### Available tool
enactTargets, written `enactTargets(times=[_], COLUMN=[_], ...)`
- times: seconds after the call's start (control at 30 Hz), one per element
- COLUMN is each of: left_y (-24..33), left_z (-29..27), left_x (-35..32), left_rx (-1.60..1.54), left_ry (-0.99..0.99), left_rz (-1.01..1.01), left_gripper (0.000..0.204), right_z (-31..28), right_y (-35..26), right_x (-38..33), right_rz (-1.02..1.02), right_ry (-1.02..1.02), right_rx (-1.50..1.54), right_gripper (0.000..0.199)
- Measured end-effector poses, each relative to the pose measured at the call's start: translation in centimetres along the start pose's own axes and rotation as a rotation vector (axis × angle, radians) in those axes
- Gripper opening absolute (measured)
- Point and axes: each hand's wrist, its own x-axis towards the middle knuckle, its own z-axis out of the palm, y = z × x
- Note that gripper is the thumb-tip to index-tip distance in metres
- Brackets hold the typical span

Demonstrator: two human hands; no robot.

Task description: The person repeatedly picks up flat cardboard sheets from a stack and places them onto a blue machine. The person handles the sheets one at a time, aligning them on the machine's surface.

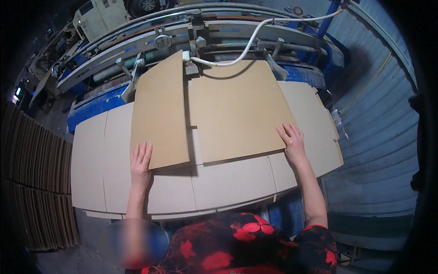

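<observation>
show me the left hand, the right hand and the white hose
left hand [140, 160]: head view, back of the hand, flat on the folded cardboard flap's lower corner
right hand [292, 140]: head view, back of the hand, flat on the cardboard panel's edge
white hose [248, 42]: head view, middle of its curve above the cardboard

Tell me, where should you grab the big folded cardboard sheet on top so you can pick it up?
Probably take the folded cardboard sheet at its near edge, coming from the person's side. That edge lies slightly raised over the flat sheets below, so fingers could slip under. The left hand and right hand already rest flat at its near corners. The far edge sits against the machine, so that side looks blocked.
</observation>
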Motion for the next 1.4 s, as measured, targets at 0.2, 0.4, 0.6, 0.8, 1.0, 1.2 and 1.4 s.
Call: enactTargets(times=[0.2,0.4,0.6,0.8,1.0,1.2,1.4], left_y=[-3.7,-7.6,-8.3,-8.0,-9.2,-11.7,-13.2], left_z=[4.0,8.0,9.5,1.6,-6.9,-5.9,-6.8], left_x=[6.2,14.7,19.7,6.6,-15.0,-19.1,-18.3], left_rx=[-0.003,0.056,0.036,0.053,0.256,-0.240,-0.861], left_ry=[0.004,-0.053,-0.052,-0.056,0.434,0.721,1.177], left_rz=[0.003,-0.002,-0.145,-0.326,-1.242,-1.557,-1.446], left_gripper=[0.057,0.065,0.060,0.044,0.064,0.078,0.067], right_z=[3.4,7.2,8.8,3.2,-0.6,2.3,2.2], right_y=[2.0,4.9,6.2,7.9,7.8,11.0,10.6], right_x=[7.5,17.6,23.9,13.3,-7.1,-15.8,-14.3], right_rz=[-0.002,-0.041,0.037,0.188,0.780,1.334,1.230], right_ry=[0.003,0.025,0.006,0.021,0.418,0.383,0.777], right_rx=[0.033,0.036,-0.020,0.147,0.192,0.073,0.632], right_gripper=[0.061,0.056,0.049,0.051,0.047,0.018,0.028])
